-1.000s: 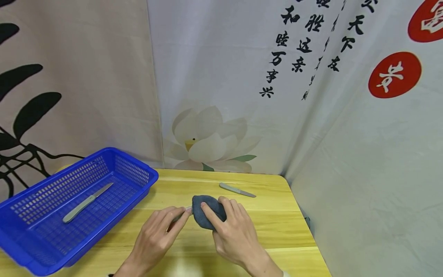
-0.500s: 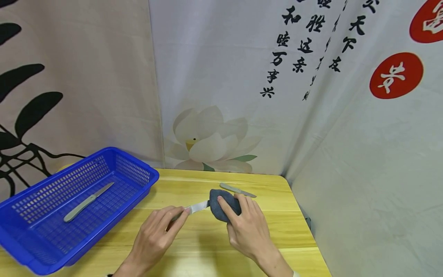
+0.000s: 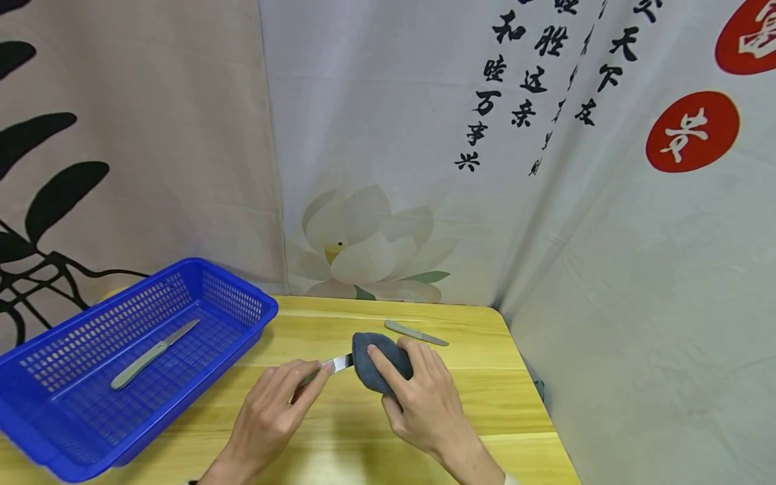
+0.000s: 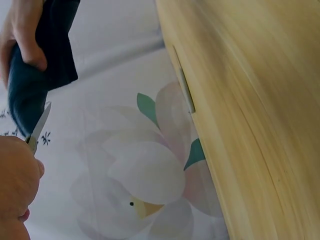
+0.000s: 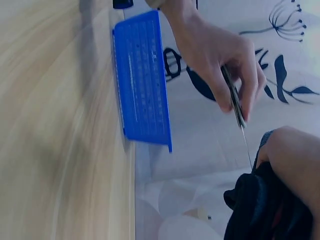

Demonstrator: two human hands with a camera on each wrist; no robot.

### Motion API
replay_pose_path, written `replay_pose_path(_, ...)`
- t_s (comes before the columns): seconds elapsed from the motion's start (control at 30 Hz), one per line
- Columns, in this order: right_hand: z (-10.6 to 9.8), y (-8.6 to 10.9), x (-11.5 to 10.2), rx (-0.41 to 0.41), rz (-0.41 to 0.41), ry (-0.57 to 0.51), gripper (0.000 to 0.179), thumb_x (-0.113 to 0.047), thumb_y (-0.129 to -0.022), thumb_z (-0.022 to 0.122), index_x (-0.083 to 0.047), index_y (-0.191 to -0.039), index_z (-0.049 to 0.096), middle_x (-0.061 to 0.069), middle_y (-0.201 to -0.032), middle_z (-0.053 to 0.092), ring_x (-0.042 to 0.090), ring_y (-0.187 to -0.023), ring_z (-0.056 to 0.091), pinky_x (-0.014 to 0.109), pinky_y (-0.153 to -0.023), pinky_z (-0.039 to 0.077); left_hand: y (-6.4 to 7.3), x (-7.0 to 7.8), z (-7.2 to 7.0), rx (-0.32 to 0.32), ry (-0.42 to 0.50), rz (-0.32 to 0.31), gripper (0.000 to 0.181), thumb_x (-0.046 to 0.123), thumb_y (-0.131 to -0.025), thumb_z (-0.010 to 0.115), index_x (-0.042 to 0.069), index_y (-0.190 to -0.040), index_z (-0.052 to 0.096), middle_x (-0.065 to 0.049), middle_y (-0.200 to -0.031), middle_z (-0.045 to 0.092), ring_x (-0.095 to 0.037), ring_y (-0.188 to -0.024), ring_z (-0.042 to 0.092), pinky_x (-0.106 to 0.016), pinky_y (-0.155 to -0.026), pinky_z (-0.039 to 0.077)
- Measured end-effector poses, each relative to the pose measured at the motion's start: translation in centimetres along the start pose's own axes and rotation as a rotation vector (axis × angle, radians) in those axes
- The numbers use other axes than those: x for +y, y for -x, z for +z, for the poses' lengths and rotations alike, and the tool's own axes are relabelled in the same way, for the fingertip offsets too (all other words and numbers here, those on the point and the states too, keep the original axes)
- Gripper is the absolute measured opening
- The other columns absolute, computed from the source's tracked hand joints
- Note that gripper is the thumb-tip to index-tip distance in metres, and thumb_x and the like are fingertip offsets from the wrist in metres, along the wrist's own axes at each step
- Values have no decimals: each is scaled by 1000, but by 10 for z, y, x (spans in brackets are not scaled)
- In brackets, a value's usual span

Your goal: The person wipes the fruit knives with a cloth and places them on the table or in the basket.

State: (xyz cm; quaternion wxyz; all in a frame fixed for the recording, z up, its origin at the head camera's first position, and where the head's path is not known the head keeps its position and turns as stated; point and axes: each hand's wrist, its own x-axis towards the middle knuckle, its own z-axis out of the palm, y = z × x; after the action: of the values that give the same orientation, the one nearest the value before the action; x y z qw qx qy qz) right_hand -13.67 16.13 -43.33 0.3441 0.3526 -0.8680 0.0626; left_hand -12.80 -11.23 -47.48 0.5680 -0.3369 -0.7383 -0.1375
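Observation:
Pinched by its handle, a knife (image 5: 232, 95) is in my left hand (image 3: 273, 414), above the table. Its blade (image 3: 342, 362) points right, and the far part is covered by a folded dark grey-blue cloth (image 3: 377, 364). My right hand (image 3: 427, 404) grips this cloth around the blade, index finger lying across the top. In the left wrist view a stretch of bare blade (image 4: 42, 120) shows beside the cloth. A second knife (image 3: 415, 333) lies on the table just behind the right hand.
On the left stands a blue plastic basket (image 3: 227, 360) with perforated walls, and another knife (image 3: 151, 357) lies on its floor. The wooden table (image 3: 485, 391) ends at the right in front of a printed fabric backdrop (image 3: 388, 135).
The right hand slid the cloth right along the blade, uncovering more of it, then came partly back left. The left hand has stayed nearly still with the knife.

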Motion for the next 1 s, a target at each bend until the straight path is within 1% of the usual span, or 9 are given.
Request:
replay_pose_path(0.1, 2, -4, -11, -13, -35, 1, 78, -19, -82, 84, -28, -157, 67, 15, -135, 66, 24, -102, 61, 38, -87, 59, -3, 2, 0, 9, 8, 11, 39, 0, -119, 47, -1, -115, 85, -17, -104, 78, -29, -89, 71, -35, -67, 53)
replay_pose_path(0.2, 4, -8, -19, -18, -68, 6, 77, -22, -80, 87, -28, -155, 68, 14, -135, 66, 22, -98, 59, 35, -83, 57, -5, 3, 1, 27, 8, 16, 39, 0, -119, 48, -2, -109, 85, -18, -103, 79, -30, -88, 72, -35, -67, 52)
replay_pose_path(0.3, 6, -11, -23, -1, -95, 13, 77, -23, -77, 89, -27, -152, 70, 14, -134, 66, 22, -95, 59, 34, -80, 57, -6, 4, 1, 41, 3, 12, 39, 1, -119, 49, -3, -103, 84, -19, -103, 79, -30, -87, 72, -35, -66, 51)
replay_pose_path(0.4, 7, -12, -24, 15, -107, 17, 77, -23, -76, 89, -26, -150, 71, 15, -132, 66, 22, -93, 60, 34, -79, 57, -8, 5, 0, 49, -5, 10, 39, 1, -119, 49, -3, -102, 84, -18, -102, 79, -30, -87, 72, -34, -66, 51)
replay_pose_path(0.53, 6, -11, -24, -12, -90, 29, 74, -23, -79, 86, -27, -151, 71, 15, -134, 66, 23, -96, 60, 34, -81, 57, -9, 5, 0, 65, -8, 18, 38, -2, -118, 49, -3, -104, 84, -18, -101, 79, -30, -86, 71, -33, -66, 49)
replay_pose_path(0.63, 5, -11, -22, -31, -73, 48, 72, -22, -80, 84, -29, -151, 71, 15, -134, 66, 23, -97, 60, 35, -82, 57, -9, 4, 1, 62, -8, 20, 39, -3, -118, 48, -3, -107, 85, -18, -101, 79, -29, -86, 70, -33, -66, 48)
replay_pose_path(0.77, 5, -10, -16, -26, -59, 64, 72, -21, -80, 85, -28, -150, 72, 15, -132, 66, 23, -96, 59, 36, -83, 57, -8, 3, 0, 51, -12, 21, 39, -3, -118, 47, -2, -112, 85, -17, -102, 79, -29, -86, 70, -33, -65, 48)
replay_pose_path(0.87, 5, -8, -11, -25, -43, 68, 73, -21, -79, 86, -28, -151, 71, 15, -132, 67, 23, -97, 58, 37, -82, 57, -8, 3, 0, 52, -14, 22, 39, -1, -119, 47, -1, -111, 86, -17, -101, 79, -28, -86, 70, -33, -65, 48)
replay_pose_path(1.0, 3, -5, -3, -36, -20, 76, 74, -21, -79, 87, -28, -152, 71, 16, -133, 68, 24, -98, 59, 39, -85, 59, -9, 2, -1, 61, -14, 29, 38, 0, -119, 49, -1, -109, 86, -17, -100, 80, -28, -85, 71, -33, -64, 48)
